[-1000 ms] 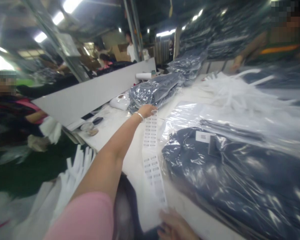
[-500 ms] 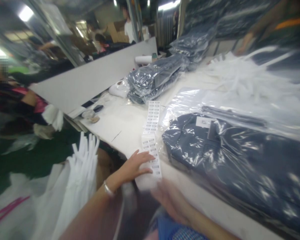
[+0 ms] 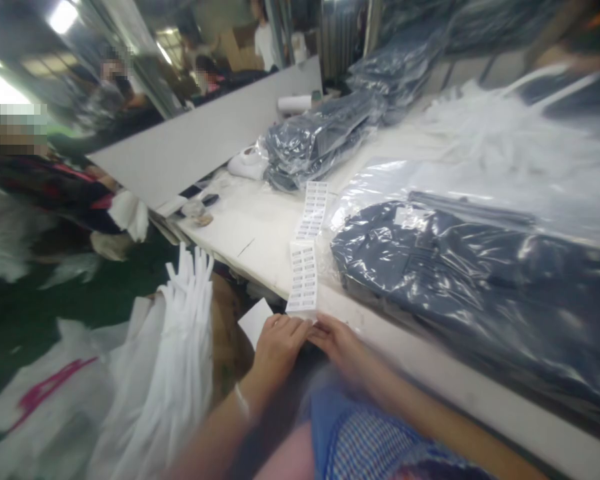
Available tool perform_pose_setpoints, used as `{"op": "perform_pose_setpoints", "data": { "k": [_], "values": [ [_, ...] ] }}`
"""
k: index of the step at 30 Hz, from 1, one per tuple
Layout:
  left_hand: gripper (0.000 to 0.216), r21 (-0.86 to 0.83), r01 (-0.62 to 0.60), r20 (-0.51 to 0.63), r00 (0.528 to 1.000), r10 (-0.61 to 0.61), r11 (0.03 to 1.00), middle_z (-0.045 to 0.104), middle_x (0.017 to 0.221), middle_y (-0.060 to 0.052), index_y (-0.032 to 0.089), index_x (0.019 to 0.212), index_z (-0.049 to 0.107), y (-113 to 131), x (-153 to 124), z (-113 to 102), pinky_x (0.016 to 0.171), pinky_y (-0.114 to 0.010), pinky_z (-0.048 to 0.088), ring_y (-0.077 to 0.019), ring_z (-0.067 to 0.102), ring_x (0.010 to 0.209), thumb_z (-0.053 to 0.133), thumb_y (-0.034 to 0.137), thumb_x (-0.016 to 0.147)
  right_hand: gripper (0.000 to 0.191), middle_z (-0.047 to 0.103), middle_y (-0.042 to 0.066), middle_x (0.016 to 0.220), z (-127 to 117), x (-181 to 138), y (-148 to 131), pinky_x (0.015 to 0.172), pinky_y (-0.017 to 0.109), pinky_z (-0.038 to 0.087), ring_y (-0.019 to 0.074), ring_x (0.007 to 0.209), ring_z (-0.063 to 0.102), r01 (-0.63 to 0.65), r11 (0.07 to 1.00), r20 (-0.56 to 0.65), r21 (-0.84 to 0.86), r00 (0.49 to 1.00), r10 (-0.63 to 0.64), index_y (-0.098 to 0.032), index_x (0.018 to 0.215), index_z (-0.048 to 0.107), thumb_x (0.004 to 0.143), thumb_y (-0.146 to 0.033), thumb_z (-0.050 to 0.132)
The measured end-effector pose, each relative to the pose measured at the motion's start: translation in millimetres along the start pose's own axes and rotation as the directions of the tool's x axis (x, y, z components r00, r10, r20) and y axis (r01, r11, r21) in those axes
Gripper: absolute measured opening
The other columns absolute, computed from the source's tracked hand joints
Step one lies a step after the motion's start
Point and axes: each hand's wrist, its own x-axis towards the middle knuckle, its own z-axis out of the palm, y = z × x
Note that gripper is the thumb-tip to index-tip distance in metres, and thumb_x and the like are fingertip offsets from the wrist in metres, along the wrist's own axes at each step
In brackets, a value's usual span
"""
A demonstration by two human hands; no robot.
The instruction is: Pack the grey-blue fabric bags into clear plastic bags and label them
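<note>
A strip of barcode stickers (image 3: 304, 277) on white backing lies along the table edge, with a crease partway up. At its near end my left hand (image 3: 279, 341) is closed, fingers bent over the edge of the strip. My right hand (image 3: 336, 337) pinches the same end from the other side, its fingertips touching those of the left. A blank white flap of paper (image 3: 257, 323) sticks out left of my left hand; whether it belongs to the strip I cannot tell. Right of the strip lies a dark garment in a clear plastic bag (image 3: 460, 280).
More bagged dark garments (image 3: 320, 143) are stacked farther back on the white table (image 3: 250, 233). A bundle of white strips (image 3: 180, 347) hangs at the lower left. White straps (image 3: 495, 133) lie heaped at the far right. A person (image 3: 45, 180) is beyond the table's left side.
My left hand has come off the stickers and drawn back to the strip's near end. My right hand has moved up to meet it there. The blank paper flap now shows at left.
</note>
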Motion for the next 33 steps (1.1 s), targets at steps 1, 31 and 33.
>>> {"op": "perform_pose_setpoints", "data": {
  "k": [1, 31, 33],
  "values": [
    [0.015, -0.002, 0.02, 0.008, 1.0, -0.02, 1.0, 0.069, 0.085, -0.004, 0.02, 0.105, 0.065, 6, -4, 0, 0.074, -0.037, 0.041, -0.0203, 0.059, 0.078, 0.054, 0.024, 0.095, 0.03, 0.074, 0.009, 0.097, 0, 0, 0, 0.086, 0.043, 0.053, 0.0271, 0.099, 0.066, 0.008, 1.0, -0.009, -0.005, 1.0, -0.008, -0.021, 0.097, 0.073, 0.076, -0.041, 0.071],
    [0.041, -0.823, 0.516, 0.187, 0.642, -0.743, 0.238, 0.073, 0.1, -0.012, 0.012, 0.11, 0.062, -70, -7, 75, 0.089, -0.039, 0.055, -0.0235, 0.071, 0.095, 0.068, 0.041, 0.081, 0.058, 0.066, 0.005, 0.126, -27, 41, 54, 0.108, 0.05, 0.038, 0.0293, 0.122, 0.055, 0.197, 0.788, -0.008, -0.583, 0.969, -0.248, -0.028, 0.12, 0.067, 0.063, -0.029, 0.08],
    [0.043, -0.832, 0.499, 0.182, 0.66, -0.729, 0.244, 0.073, 0.102, -0.011, 0.013, 0.113, 0.063, -71, -3, 64, 0.089, -0.037, 0.054, -0.0232, 0.07, 0.096, 0.067, 0.042, 0.081, 0.05, 0.069, 0.006, 0.118, -25, 42, 54, 0.102, 0.048, 0.042, 0.0273, 0.109, 0.06, 0.275, 0.685, 0.058, -0.675, 0.945, -0.322, -0.027, 0.119, 0.069, 0.07, -0.032, 0.075]
  ]
}}
